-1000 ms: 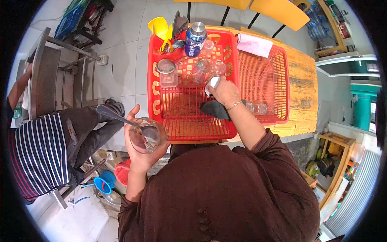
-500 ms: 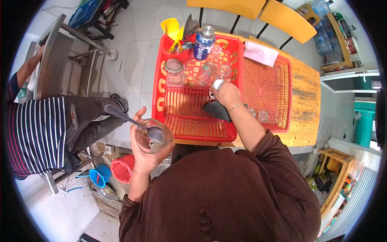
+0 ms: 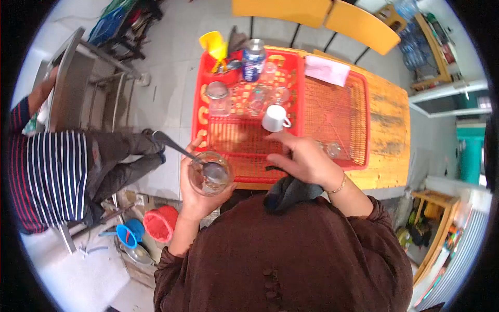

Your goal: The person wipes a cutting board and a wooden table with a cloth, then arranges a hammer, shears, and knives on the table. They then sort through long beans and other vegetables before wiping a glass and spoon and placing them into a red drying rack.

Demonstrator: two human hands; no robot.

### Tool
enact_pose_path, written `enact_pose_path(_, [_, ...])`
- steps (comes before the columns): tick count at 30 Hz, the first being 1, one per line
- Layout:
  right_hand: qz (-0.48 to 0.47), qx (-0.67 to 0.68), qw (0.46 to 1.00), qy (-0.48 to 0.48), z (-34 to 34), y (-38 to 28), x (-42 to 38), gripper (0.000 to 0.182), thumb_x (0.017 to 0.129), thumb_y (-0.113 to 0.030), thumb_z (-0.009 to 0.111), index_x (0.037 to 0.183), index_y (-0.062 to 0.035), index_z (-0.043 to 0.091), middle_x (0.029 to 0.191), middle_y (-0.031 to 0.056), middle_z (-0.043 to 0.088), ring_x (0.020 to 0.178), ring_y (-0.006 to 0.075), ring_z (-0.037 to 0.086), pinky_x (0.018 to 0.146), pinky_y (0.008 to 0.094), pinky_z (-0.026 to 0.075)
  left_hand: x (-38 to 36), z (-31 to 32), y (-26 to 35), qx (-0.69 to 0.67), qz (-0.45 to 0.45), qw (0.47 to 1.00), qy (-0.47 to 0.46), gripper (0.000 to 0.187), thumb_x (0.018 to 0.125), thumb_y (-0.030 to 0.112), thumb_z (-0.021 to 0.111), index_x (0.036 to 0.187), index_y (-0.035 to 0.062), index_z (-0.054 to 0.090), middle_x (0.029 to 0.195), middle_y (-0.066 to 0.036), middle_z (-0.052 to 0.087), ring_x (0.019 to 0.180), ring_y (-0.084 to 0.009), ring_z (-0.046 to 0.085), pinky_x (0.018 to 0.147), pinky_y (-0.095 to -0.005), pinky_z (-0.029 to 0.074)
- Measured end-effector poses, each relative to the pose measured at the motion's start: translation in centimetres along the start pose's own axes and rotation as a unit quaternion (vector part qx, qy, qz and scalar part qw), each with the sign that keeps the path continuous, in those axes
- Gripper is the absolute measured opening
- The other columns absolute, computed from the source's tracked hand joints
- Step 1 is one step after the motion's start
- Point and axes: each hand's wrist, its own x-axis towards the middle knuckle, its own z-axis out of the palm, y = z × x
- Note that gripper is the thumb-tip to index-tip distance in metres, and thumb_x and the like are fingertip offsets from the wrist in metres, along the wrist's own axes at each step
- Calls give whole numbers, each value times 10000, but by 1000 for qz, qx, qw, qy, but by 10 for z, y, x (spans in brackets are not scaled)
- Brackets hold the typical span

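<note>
My left hand (image 3: 195,195) holds a clear glass bowl (image 3: 209,174) with a metal ladle (image 3: 205,164) resting in it, handle pointing up and left. My right hand (image 3: 301,158) holds a dark cloth (image 3: 291,191) that hangs under the palm, fingers stretched toward the bowl. A white mug (image 3: 274,118) stands upside down in the red crate (image 3: 247,161), apart from both hands. Further back in the crate are a glass jar (image 3: 218,99), clear glasses (image 3: 260,96) and a blue can (image 3: 253,53).
A second red crate (image 3: 338,99) with two small glasses (image 3: 332,150) and a pink cloth (image 3: 326,69) sits on the wooden table (image 3: 390,119). A person in a striped shirt (image 3: 47,177) stands at left. A blue funnel (image 3: 130,233) and red bowl (image 3: 160,223) lie below.
My right hand let go of the white mug, leaving it upside down in the crate, and pulled back toward the bowl with the dark cloth. The left hand and bowl stayed roughly in place.
</note>
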Motion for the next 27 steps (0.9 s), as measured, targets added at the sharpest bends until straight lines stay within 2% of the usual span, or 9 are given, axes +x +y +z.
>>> enact_pose_path(3, [-51,-78,991,98,8,21,-16,351,894,-290,714,1127,-36,648,702,167,643,636,338,648,598,424,499,6,12,5,6,18,1000,-17,951,576,6,888,1367,58,363,1259,-116,509,1046,-192,600,933,-376,519])
enact_pose_path(6, [21,-71,985,154,17,44,-35,330,904,-303,710,1085,-31,661,711,155,648,648,304,651,596,407,500,15,17,17,-1,57,998,-41,1001,577,-14,871,1417,39,329,1030,-56,567,957,-172,606,905,-356,512])
enact_pose_path(9, [111,48,985,127,36,61,-64,328,920,-303,681,1082,-19,655,786,181,671,752,322,679,686,417,530,17,17,33,-103,5,992,-72,998,584,-9,872,1421,33,331,1060,-65,570,949,-176,616,914,-360,509])
enact_pose_path(10, [140,101,978,115,42,65,-75,332,924,-303,670,1086,-14,650,827,199,683,805,341,692,729,425,544,21,9,27,-44,76,991,-98,1002,596,14,881,1430,21,325,1118,-83,569,951,-183,629,890,-361,525])
enact_pose_path(14, [146,343,927,48,77,58,-121,429,966,-376,623,1201,-20,658,1089,179,701,1041,254,658,908,344,484,32,-4,27,-40,80,987,-133,943,606,63,896,1385,65,364,1487,-172,342,1062,-194,610,890,-353,570])
enact_pose_path(17, [181,293,938,-39,98,62,-145,469,961,-411,621,1218,-20,657,1184,160,680,1129,243,621,961,337,453,41,-6,32,-67,90,980,-166,959,621,96,905,1399,72,346,1504,-201,315,1068,-214,613,892,-353,571])
enact_pose_path(21, [270,364,887,89,123,100,-170,414,947,-347,671,1101,37,688,949,66,699,905,121,596,840,284,482,53,9,32,-39,165,968,-186,995,586,22,888,1412,42,333,1401,-175,443,997,-200,636,823,-353,569])
enact_pose_path(22, [288,398,861,135,136,120,-181,403,949,-346,668,1079,34,696,934,53,696,881,115,590,821,284,484,52,14,30,-75,112,971,-196,1007,579,51,897,1413,37,333,1486,-186,366,1088,-226,603,908,-390,546])
enact_pose_path(27, [407,408,760,301,154,168,-254,384,954,-358,661,1010,16,726,903,15,687,805,106,582,762,292,496,65,60,39,-71,186,945,-259,1029,581,127,917,1427,61,335,1510,-178,341,1264,-265,476,1059,-430,432])
